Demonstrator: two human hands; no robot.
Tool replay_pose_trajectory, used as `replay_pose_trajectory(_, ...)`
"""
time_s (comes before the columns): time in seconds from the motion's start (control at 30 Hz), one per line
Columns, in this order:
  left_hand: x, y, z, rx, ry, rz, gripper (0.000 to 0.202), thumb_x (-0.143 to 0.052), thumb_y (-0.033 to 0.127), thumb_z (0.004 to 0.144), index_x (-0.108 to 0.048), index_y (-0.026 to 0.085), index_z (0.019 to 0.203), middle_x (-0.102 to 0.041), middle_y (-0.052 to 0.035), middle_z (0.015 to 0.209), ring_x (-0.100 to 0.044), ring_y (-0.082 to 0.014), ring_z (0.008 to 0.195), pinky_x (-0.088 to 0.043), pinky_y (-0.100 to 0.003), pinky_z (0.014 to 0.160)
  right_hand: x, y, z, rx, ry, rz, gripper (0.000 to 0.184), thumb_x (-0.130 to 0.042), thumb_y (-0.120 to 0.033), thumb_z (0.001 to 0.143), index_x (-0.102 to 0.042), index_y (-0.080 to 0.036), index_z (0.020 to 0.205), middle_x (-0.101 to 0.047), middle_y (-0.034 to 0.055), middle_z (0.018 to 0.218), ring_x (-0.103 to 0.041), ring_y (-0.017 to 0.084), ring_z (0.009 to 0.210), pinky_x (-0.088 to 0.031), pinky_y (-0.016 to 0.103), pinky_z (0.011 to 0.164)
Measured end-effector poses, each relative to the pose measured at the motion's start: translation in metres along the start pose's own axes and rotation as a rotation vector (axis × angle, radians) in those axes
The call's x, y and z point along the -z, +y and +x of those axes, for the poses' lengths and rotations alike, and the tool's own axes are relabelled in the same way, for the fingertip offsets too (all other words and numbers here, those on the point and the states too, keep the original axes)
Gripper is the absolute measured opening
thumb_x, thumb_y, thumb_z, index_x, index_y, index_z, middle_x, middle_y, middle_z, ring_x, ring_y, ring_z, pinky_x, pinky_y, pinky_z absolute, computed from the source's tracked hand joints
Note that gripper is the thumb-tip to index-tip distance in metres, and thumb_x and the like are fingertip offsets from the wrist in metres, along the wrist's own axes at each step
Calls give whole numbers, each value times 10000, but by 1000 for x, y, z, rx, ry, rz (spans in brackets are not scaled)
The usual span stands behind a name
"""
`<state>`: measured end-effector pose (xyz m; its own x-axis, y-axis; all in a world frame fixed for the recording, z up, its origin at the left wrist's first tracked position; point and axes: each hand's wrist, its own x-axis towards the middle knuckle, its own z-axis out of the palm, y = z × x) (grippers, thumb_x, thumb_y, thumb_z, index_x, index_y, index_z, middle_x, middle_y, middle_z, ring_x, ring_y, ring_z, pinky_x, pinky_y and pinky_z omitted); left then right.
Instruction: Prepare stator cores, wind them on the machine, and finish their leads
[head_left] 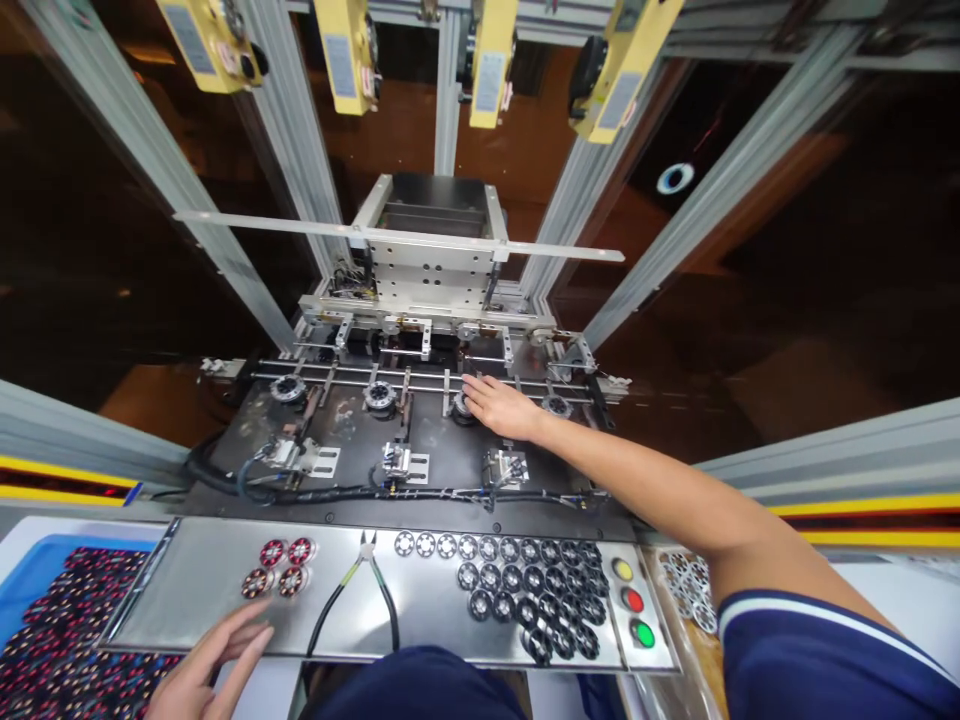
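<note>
Right hand (504,408): fingers stretched forward, close together, over the dark round metal fixture (458,409), third from left on the black flat machine bed (444,455); can't tell whether fingertips are clamped on a part, palm and fingers cover it. Any part there is mostly hidden. Left hand (214,660): thumb and fingers apart, nothing held, just beside four red-wound round slotted cores (292,580) on the brushed steel shelf (427,615). Cores look light, stiff, likely a bit slippery on the metal; windings probably fragile, so best pinched by the outer rim, not across the wire. Black round slotted rings (533,579) sit in rows at the shelf's right; look light and rigid too, rim hold again. Between: pliers with black-and-green handles (391,612), jaws pointing at the machine. Far right of shelf: round yellow, red and green push buttons (632,599). Left, off the shelf: blue plastic tray (45,552) heaped with red-and-black wound cores (71,620).
</note>
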<state>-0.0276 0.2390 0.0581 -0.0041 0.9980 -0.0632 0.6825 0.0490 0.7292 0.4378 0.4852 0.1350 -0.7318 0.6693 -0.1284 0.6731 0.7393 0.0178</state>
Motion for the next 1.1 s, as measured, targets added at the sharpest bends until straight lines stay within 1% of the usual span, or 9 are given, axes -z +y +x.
replay_pose_trajectory(0.07,5,2,2,-28,42,19,413,-679,524,736,-717,253,1046,-780,-38,1024,-757,-221,865,-596,-251,782,6,-11,22,31,39,-13,449,-349,-44,927,-480,-40,1357,-405,233,1480,-192,317,1469,-273,578,1121)
replay_pose_trajectory(0.2,14,-2,1,-35,109,35,403,-659,540,749,-714,243,1017,-788,-34,968,-761,-214,811,-610,-239,723,11,-33,78,137,53,-10,560,-408,-48,881,-384,-79,1439,-304,156,1557,-157,289,1480,-287,514,1140)
replay_pose_trajectory(0.33,19,-29,-11,50,140,27,420,-655,530,756,-694,245,1062,-777,-33,1025,-757,-222,855,-610,-251,756,3,-42,118,184,25,6,633,-432,-52,838,-346,-84,1465,-266,128,1576,-189,279,1473,-287,510,1143)
replay_pose_trajectory(0.53,21,-65,-11,195,192,7,474,-630,597,741,-692,247,1054,-771,-43,1051,-753,-240,878,-611,-275,768,-10,-41,134,183,23,35,576,-428,-74,857,-405,-78,1433,-333,139,1545,-239,297,1456,-269,544,1143)
replay_pose_trajectory(0.67,24,-54,16,116,196,17,467,-617,606,749,-687,241,1032,-780,-50,987,-755,-234,837,-612,-281,731,19,-45,129,151,103,33,536,-384,-52,889,-414,-84,1424,-347,162,1535,-241,267,1459,-315,515,1128)
replay_pose_trajectory(0.8,25,-44,31,79,239,25,482,-597,608,764,-672,223,1046,-774,-71,969,-749,-234,824,-598,-299,748,71,-59,74,20,360,10,694,-401,-15,838,-195,-16,1500,-130,221,1593,-36,323,1491,-259,581,1144)
replay_pose_trajectory(0.9,16,-47,29,139,301,-3,514,-559,619,785,-659,204,1073,-758,-102,1028,-739,-252,859,-584,-342,800,77,-91,-3,-176,761,58,738,-491,-70,832,-224,-151,1515,-337,145,1538,-305,304,1427,-331,563,1132)
replay_pose_trajectory(1.0,0,-52,25,209,345,-44,542,-509,617,817,-636,184,1118,-740,-124,1084,-722,-265,919,-560,-380,865,28,-135,-91,-544,919,65,674,-552,-166,847,-329,-174,1483,-452,150,1457,-484,335,1296,-425,561,1057)
replay_pose_trajectory(1.1,-15,-57,29,243,369,-83,574,-458,616,851,-600,169,1183,-720,-129,1125,-697,-261,989,-536,-394,913,-54,-171,-177,-1000,857,49,598,-512,-287,880,-411,-91,1436,-544,214,1337,-587,369,1144,-480,549,975)
